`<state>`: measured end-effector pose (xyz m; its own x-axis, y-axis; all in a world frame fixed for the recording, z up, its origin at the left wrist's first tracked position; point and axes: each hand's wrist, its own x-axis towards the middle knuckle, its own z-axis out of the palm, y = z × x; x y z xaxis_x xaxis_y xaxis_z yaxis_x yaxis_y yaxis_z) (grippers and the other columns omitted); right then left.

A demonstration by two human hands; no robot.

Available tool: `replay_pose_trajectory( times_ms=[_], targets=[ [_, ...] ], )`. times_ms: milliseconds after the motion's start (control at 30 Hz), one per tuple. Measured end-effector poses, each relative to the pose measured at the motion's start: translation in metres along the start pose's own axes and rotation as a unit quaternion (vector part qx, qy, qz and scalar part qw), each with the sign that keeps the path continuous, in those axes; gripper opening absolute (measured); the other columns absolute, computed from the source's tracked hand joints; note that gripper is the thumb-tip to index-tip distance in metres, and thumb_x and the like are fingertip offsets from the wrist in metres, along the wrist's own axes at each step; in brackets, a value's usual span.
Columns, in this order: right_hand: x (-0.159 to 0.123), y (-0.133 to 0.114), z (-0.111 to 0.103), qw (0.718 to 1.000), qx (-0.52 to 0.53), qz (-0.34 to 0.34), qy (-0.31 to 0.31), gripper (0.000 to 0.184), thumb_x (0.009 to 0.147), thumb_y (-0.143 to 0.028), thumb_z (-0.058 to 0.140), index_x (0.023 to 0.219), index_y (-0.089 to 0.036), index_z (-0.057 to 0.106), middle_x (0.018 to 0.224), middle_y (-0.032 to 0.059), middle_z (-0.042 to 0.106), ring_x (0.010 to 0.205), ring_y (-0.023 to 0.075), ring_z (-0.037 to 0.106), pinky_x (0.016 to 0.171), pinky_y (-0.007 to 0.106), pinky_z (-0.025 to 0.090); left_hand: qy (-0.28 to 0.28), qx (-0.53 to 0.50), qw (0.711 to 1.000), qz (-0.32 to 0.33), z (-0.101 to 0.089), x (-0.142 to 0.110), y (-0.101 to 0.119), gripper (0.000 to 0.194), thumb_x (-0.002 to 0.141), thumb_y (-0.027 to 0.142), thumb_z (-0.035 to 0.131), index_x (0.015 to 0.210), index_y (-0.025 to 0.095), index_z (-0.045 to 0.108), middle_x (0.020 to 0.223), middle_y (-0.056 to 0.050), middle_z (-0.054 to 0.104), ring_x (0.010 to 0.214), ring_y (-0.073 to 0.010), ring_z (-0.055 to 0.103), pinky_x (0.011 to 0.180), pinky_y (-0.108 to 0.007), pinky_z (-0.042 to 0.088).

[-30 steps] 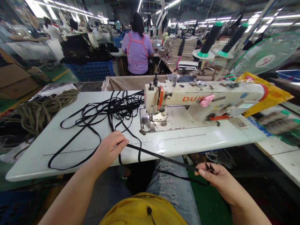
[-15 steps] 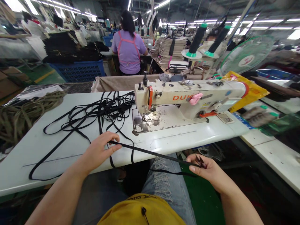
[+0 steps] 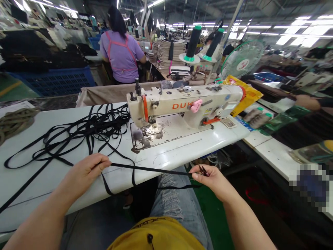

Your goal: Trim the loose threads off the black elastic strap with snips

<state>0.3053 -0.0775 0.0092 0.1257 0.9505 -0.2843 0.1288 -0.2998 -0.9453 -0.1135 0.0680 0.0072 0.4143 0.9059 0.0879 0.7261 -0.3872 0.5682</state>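
Tangle [image 3: 96,124] lies beside sewing machine [image 3: 166,100] — fingers [image 3: 100,168] pinch a taut black strap [image 3: 151,169] nearby.

A long, narrow, flat black fabric tape [image 3: 96,123] lay in a loose tangle of loops on the far left of the white tabletop [image 3: 179,152], with strands trailing near and over its edge, and one length stretched straight toward the right. Small dark metal snips [image 3: 204,171] with pointed blades sat at that length's right end, tips slightly apart and pointing far.
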Motion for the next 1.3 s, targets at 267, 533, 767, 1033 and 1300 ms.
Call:
replay_pose_trajectory(
  times_ms=[267, 533, 767, 1033, 1300],
  targets=[
    [-0.002, 0.003, 0.007, 0.994, 0.081, 0.068, 0.012, 0.042, 0.062, -0.053, 0.088, 0.075, -0.017, 0.071, 0.053, -0.0078, 0.040, 0.048, 0.0069, 0.022, 0.046, 0.024, 0.012, -0.015, 0.029, 0.999, 0.021, 0.002, 0.002, -0.007, 0.037, 0.092, 0.055, 0.050, 0.080, 0.025, 0.069, 0.085, -0.005, 0.071, 0.084, -0.0261, 0.063, 0.077, -0.034, 0.049],
    [-0.002, -0.014, 0.023, 0.994, 0.091, 0.051, -0.044, 0.035, 0.064, -0.047, 0.088, 0.073, -0.016, 0.072, 0.052, -0.0066, 0.044, 0.048, 0.0070, 0.024, 0.045, 0.024, 0.015, -0.016, -0.043, 0.998, 0.044, 0.024, -0.005, 0.065, 0.030, 0.094, 0.047, 0.055, 0.107, 0.027, 0.073, 0.113, -0.007, 0.071, 0.111, -0.0289, 0.060, 0.102, -0.043, 0.044],
    [0.004, -0.038, 0.045, 0.988, 0.071, -0.003, -0.140, 0.031, 0.071, -0.045, 0.084, 0.072, -0.016, 0.072, 0.061, -0.0033, 0.054, 0.058, 0.0110, 0.041, 0.055, 0.025, 0.030, -0.208, -0.302, 0.929, 0.045, 0.067, -0.009, 0.146, 0.033, 0.088, 0.029, 0.066, 0.121, 0.029, 0.072, 0.121, -0.004, 0.071, 0.113, -0.0221, 0.063, 0.105, -0.035, 0.046],
    [0.009, -0.034, 0.060, 0.991, -0.009, -0.062, -0.118, 0.020, 0.078, -0.036, 0.077, 0.080, -0.017, 0.071, 0.071, -0.0005, 0.061, 0.066, 0.0148, 0.049, 0.062, 0.028, 0.037, -0.299, -0.495, 0.808, -0.109, 0.084, -0.012, 0.146, 0.023, 0.073, 0.024, 0.077, 0.096, 0.017, 0.076, 0.089, -0.004, 0.072, 0.085, -0.0187, 0.064, 0.080, -0.031, 0.049],
    [-0.006, -0.038, 0.061, 0.973, -0.123, -0.197, -0.009, 0.007, 0.090, -0.025, 0.068, 0.088, -0.023, 0.074, 0.080, 0.0006, 0.065, 0.069, 0.0159, 0.055, 0.062, 0.028, 0.041, -0.254, -0.545, 0.784, -0.154, 0.088, -0.013, 0.141, 0.033, 0.075, 0.028, 0.077, 0.105, 0.012, 0.076, 0.086, -0.005, 0.067, 0.075, -0.0140, 0.056, 0.069, -0.026, 0.042]
  ],
)
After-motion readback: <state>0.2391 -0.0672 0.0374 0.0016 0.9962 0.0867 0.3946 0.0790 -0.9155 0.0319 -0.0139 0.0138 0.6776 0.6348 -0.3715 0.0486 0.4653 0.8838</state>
